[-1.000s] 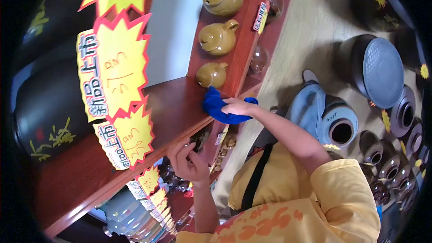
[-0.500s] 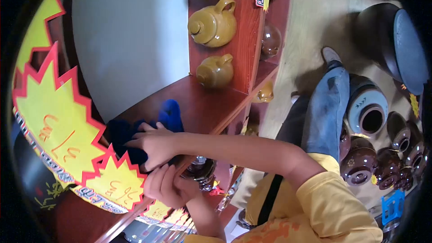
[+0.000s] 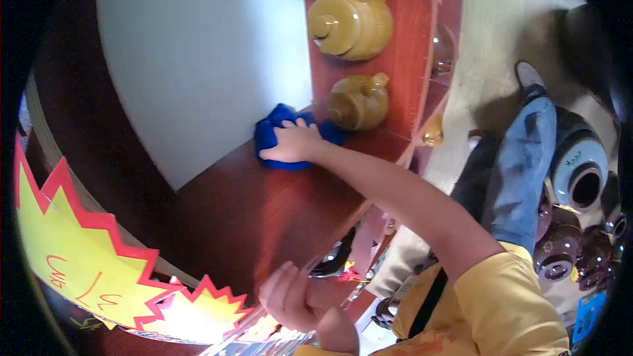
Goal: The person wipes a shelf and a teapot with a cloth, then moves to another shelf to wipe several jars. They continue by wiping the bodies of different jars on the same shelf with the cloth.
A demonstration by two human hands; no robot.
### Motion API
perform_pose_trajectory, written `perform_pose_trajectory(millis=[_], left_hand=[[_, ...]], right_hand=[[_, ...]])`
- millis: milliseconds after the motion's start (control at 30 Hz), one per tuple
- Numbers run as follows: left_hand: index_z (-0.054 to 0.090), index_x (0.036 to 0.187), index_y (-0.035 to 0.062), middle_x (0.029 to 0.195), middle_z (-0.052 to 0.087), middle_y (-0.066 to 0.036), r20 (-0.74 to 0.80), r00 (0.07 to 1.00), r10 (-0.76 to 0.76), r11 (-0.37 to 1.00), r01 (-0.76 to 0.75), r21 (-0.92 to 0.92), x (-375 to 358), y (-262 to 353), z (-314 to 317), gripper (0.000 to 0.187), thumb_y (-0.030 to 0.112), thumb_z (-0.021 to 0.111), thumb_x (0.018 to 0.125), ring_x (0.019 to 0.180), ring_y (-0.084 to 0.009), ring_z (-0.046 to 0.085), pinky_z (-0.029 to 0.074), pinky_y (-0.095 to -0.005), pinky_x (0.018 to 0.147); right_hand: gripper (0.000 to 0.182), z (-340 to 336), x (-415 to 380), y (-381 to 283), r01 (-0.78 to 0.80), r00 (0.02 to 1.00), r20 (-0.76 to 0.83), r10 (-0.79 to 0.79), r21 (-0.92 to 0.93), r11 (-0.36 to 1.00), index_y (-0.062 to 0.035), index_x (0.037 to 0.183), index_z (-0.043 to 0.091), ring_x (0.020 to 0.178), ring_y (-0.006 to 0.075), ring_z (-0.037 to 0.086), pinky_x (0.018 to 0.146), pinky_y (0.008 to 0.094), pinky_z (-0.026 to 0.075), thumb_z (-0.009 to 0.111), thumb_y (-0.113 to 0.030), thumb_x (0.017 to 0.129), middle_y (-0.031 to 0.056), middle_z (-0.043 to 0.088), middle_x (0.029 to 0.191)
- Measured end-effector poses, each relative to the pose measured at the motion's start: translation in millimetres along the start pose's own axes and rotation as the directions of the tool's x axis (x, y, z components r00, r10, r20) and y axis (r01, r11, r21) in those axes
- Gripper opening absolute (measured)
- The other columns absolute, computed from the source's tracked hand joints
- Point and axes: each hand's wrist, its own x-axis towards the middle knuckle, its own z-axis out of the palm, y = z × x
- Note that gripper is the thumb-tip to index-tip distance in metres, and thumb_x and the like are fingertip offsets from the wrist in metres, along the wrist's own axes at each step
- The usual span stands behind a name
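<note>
The blue cloth [image 3: 267, 135] is on the brown shelf [image 3: 237, 194], right by the small teapot [image 3: 356, 102]. The right hand [image 3: 293, 143] lies on it, fingers apart, maybe to press it down. The left hand [image 3: 290, 300] is near the shelf's edge with bent fingers; I can't tell if they're closed.

Place: pottery shop | teapots [image 3: 353, 23] lined on shelf [image 3: 412, 46] | yellow price tags [image 3: 92, 257] near shelf | jars [image 3: 560, 244] on floor [image 3: 494, 33] beyond shelf

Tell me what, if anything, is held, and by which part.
The right hand holds the blue cloth from above, near its middle; nothing shows in the curled left hand.
</note>
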Motion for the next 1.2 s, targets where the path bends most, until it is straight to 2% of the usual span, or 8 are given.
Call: perform_pose_trajectory(millis=[233,333,633,767,833,967,1033,1200], left_hand=[[0.048,0.065,0.0041,0.070,0.049,-0.008,-0.092,0.995,0.041,0.998,-0.045,-0.041,-8.6,-6.3,0.2,0.035,0.029,0.046,0.089,0.062,-0.0216,0.051,0.043,-0.0322,0.056],[0.050,0.067,0.0067,0.068,0.050,-0.005,-0.146,0.988,0.048,0.989,-0.068,-0.135,-11.1,-10.2,0.3,0.022,0.022,0.048,0.083,0.064,-0.0194,0.053,0.043,-0.0294,0.058],[0.046,0.070,0.0102,0.070,0.042,-0.004,-0.179,0.984,0.007,0.995,-0.026,-0.099,-11.4,-4.9,5.2,0.023,0.028,0.048,0.085,0.063,-0.0188,0.049,0.042,-0.0318,0.058],[0.046,0.073,0.0099,0.071,0.042,-0.005,-0.344,0.939,0.016,1.000,-0.009,0.024,-7.3,-1.0,13.1,0.024,0.030,0.046,0.087,0.066,-0.0200,0.048,0.041,-0.0327,0.058],[0.045,0.075,0.0097,0.072,0.042,-0.006,-0.608,0.787,-0.105,0.994,0.102,-0.039,-5.3,0.7,18.1,0.023,0.028,0.045,0.089,0.067,-0.0207,0.047,0.041,-0.0343,0.058],[0.045,0.075,0.0097,0.072,0.043,-0.006,-0.599,0.797,-0.082,0.997,0.071,-0.042,-3.6,-6.8,22.5,0.023,0.028,0.045,0.088,0.067,-0.0208,0.047,0.041,-0.0345,0.059],[0.045,0.075,0.0097,0.072,0.043,-0.006,-0.596,0.801,-0.055,0.999,0.045,-0.030,-0.3,-11.4,23.3,0.023,0.028,0.045,0.088,0.067,-0.0209,0.047,0.041,-0.0345,0.059],[0.045,0.075,0.0096,0.073,0.043,-0.006,-0.603,0.798,-0.010,1.000,0.001,-0.014,1.8,-21.6,35.5,0.023,0.028,0.045,0.088,0.068,-0.0210,0.047,0.041,-0.0347,0.059]], right_hand=[[0.064,13.1,8.0,-63.9,0.427,0.903,0.055,-0.425,-0.019,0.904,-0.0115,0.121,0.053,0.114,0.0314,0.049,0.093,0.0514,0.035,0.052,-0.056,0.075,0.0130,0.056,0.118],[0.066,10.7,12.3,-109.3,0.513,0.810,0.260,-0.525,0.119,0.850,-0.0095,0.124,0.051,0.118,0.0280,0.046,0.095,0.0492,0.035,0.050,-0.056,0.076,0.0132,0.052,0.123],[0.063,34.4,-13.2,-130.3,0.572,0.799,0.112,-0.590,0.159,0.805,-0.0058,0.116,0.056,0.115,0.0275,0.046,0.095,0.0514,0.030,0.051,-0.055,0.076,0.0149,0.053,0.119],[0.063,16.0,-75.3,-99.2,0.627,0.692,0.179,-0.699,0.331,0.705,-0.0043,0.112,0.057,0.112,0.0265,0.048,0.089,0.0488,0.033,0.063,-0.049,0.068,0.0165,0.056,0.110],[0.062,10.5,-105.8,-69.9,0.707,0.614,0.111,-0.781,0.362,0.608,-0.0044,0.111,0.058,0.112,0.0256,0.047,0.085,0.0465,0.033,0.067,-0.044,0.065,0.0139,0.057,0.110],[0.058,-5.1,-140.1,-33.2,0.655,0.717,0.052,-0.695,0.292,0.697,-0.0076,0.109,0.060,0.115,0.0233,0.043,0.087,0.0455,0.032,0.067,-0.045,0.064,0.0062,0.054,0.119],[0.059,-3.2,-136.4,-21.2,0.419,0.905,-0.031,-0.424,0.239,0.876,-0.0074,0.108,0.060,0.116,0.0258,0.042,0.088,0.0497,0.032,0.063,-0.049,0.066,0.0074,0.053,0.120],[0.067,4.1,-69.7,-38.5,0.050,0.997,-0.054,-0.049,0.019,0.999,-0.0037,0.113,0.057,0.119,0.0351,0.037,0.089,0.0592,0.031,0.055,-0.057,0.071,0.0143,0.048,0.124]])
